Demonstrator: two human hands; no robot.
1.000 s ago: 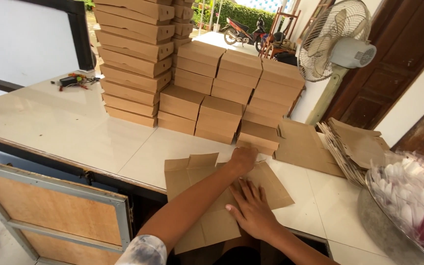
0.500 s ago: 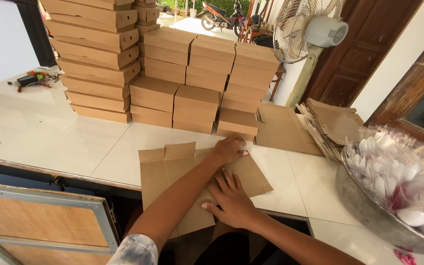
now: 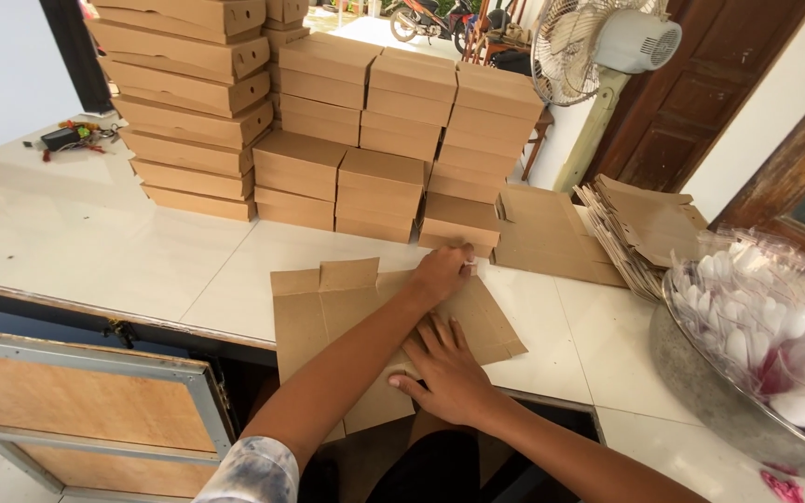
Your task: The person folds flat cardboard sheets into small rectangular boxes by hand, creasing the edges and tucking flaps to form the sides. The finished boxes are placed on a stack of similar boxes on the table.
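I see my left hand [image 3: 442,273] resting on the far edge of the flat blank [image 3: 328,312], fingers curled down on the cardboard and pressing, not wrapped around anything. My right hand [image 3: 449,373] lies open and flat on the near part of the same blank, palm down. The blank is on the table [image 3: 95,251] in front of me, near its front edge, and one corner hangs a little over it.

Compared with a second ago, both hands are on the same places of the blank; the left one has hardly moved along the far edge. What changed most is my view, which came closer and lower. No flap is standing up yet, so I judge the folding is only at its start.

Behind the blank are stacks of finished boxes [image 3: 375,140]. To the right is a pile of more blanks [image 3: 645,228] and a bowl [image 3: 701,382] with white spoons in plastic. A fan [image 3: 607,47] stands behind.
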